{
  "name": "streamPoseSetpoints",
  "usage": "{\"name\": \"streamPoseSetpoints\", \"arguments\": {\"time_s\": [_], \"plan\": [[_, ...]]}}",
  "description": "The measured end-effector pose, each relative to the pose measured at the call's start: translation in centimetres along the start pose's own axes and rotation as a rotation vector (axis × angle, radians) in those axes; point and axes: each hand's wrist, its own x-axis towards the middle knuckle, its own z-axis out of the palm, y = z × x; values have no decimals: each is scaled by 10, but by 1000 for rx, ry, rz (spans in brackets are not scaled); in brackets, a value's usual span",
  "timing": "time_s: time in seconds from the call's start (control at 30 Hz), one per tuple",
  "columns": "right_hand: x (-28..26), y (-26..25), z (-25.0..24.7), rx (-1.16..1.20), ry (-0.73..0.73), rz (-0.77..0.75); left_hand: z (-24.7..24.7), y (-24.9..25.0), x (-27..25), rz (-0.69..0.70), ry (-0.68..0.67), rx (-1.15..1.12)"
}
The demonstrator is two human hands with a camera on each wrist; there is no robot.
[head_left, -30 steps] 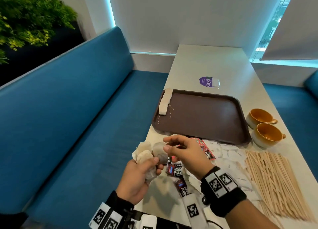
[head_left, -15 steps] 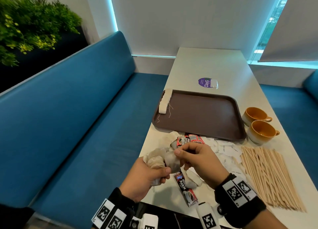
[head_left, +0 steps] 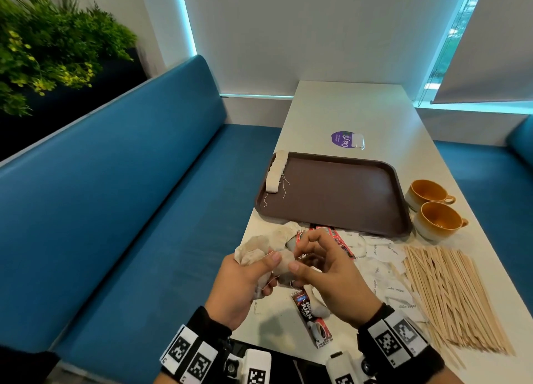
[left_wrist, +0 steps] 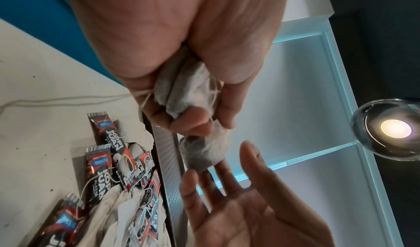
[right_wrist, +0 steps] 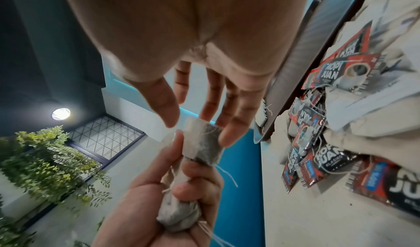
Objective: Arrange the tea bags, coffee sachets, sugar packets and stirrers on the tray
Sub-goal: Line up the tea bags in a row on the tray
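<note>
left hand (head_left: 239,282) clutches a bunch of tea bags (head_left: 259,249) over the table's (head_left: 346,109) near edge; right hand (head_left: 326,271), fingers loose, touches one bag. a row of bags (head_left: 275,171) lines the tray's (head_left: 340,190) left rim; sachets (head_left: 313,320), sugar (head_left: 383,254) and stirrers (head_left: 450,291) lie on the table.

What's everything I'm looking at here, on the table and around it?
tray: one, brown, mid-table
row of tea bags: one, beige, tray's left edge
bunch of tea bags: one, beige, in left hand
coffee sachets: several, red-black, near edge
sugar packets: many, white, beside sachets
stirrers: many, wooden, right side
cups: two, orange, right of tray
bench: blue, left
plant: green, behind bench
left hand: grips bunch
right hand: fingers relaxed, at bunch
</note>
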Motion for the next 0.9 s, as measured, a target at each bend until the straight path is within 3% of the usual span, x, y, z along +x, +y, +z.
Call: {"name": "streamPoseSetpoints", "arguments": {"time_s": [0.1, 0.37, 0.5, 0.6, 0.9], "plan": [[-1, 1, -3, -123, -75, -37, -2, 2, 1, -32, 14, -19], [4, 7, -6, -197, -51, 2, -3, 4, 4, -148, 0, -136], [10, 7, -11, -172, 33, 34, -7, 3, 9, -275, 50, -373], [19, 9, -18, -199, 68, 37, -16, -2, 13, -286, 50, -491], [91, -20, -59, -316, 328, -71, -37, -17, 26, -234, 73, -461]]}}
